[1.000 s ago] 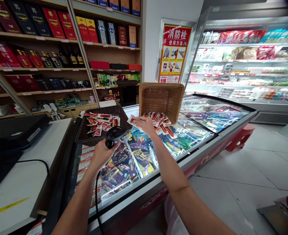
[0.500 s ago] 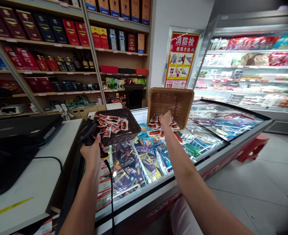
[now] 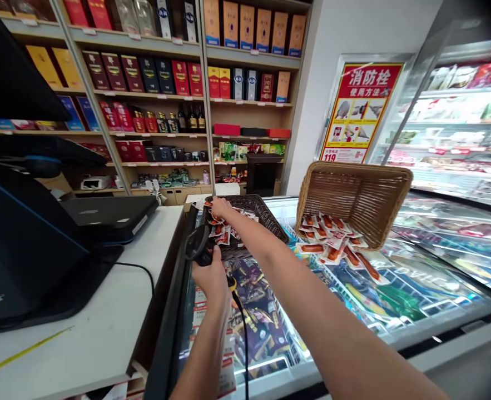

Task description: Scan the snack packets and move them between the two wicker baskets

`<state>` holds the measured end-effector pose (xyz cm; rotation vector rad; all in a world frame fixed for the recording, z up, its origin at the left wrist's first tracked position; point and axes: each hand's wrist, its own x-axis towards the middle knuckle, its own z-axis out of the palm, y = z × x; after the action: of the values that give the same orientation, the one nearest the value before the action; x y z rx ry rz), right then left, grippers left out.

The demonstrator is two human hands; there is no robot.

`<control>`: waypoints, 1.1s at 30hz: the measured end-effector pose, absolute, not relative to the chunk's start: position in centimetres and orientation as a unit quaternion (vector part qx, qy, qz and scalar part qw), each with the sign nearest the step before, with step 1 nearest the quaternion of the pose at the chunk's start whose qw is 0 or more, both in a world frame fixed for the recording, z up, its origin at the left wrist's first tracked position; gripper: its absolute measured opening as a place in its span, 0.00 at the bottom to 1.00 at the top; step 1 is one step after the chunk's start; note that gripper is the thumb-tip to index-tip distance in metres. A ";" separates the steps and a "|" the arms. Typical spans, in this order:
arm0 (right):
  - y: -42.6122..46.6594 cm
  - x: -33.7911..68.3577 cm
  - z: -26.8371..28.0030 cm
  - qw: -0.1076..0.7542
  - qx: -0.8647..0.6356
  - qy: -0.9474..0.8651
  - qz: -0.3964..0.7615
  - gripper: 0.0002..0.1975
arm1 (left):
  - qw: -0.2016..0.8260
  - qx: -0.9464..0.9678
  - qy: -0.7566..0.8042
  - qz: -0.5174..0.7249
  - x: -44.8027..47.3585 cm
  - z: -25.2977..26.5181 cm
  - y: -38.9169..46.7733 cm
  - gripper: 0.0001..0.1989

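Note:
My left hand [image 3: 212, 278] is wrapped round the handle of a black barcode scanner [image 3: 198, 244], with its cable hanging down. Over the far left part of a dark brown wicker basket [image 3: 266, 214] is my right hand [image 3: 221, 208], its fingers bent together. Whatever is in those fingers, if anything, is too small and hidden to make out. Several wrapped sausages [image 3: 223, 236] lie in this basket, partly covered by my right forearm. To the right, a tan wicker basket [image 3: 356, 186] rests tipped on its side, and more wrapped sausages [image 3: 332, 236] spill from its opening onto the freezer glass.
Both baskets stand on a glass-topped chest freezer [image 3: 270, 328] full of packaged goods. A white counter [image 3: 78, 339] with a black checkout terminal [image 3: 28, 250] is on the left. Shelves of boxed bottles [image 3: 157, 75] line the back, and a red poster [image 3: 360, 111] hangs on the wall.
My right hand has moved left from the tan basket to the dark one. The view has turned left. My left hand still holds the scanner beside the dark basket.

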<state>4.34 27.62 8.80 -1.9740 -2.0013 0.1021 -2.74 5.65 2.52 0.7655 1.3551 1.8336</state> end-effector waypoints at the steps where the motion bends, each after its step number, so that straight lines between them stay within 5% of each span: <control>1: 28.2 3.9 8.5 0.161 -0.692 -0.703 0.037 0.24 | 0.366 0.290 0.534 0.705 -2.8 2.0 5.9 0.18; 10: 26.0 6.5 8.3 0.169 -0.700 -0.694 0.022 0.16 | 0.428 0.270 0.513 0.693 -2.0 2.8 4.8 0.17; 15: 17.8 13.0 8.2 0.325 -0.608 -0.718 -0.093 0.12 | 0.461 0.295 0.481 0.685 -0.7 4.1 3.5 0.14; 22: 3.9 20.8 1.4 0.494 -0.467 -0.715 -0.164 0.21 | 0.486 0.387 0.461 0.634 0.8 3.9 2.7 0.16; 33: 2.5 25.7 -0.1 0.543 -0.363 -0.739 -0.165 0.12 | 0.497 0.551 0.424 0.520 1.0 5.2 1.4 0.27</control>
<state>25.71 2.54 -0.15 -0.8621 -1.7549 -0.3917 0.95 1.39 5.16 1.3339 1.0260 1.2603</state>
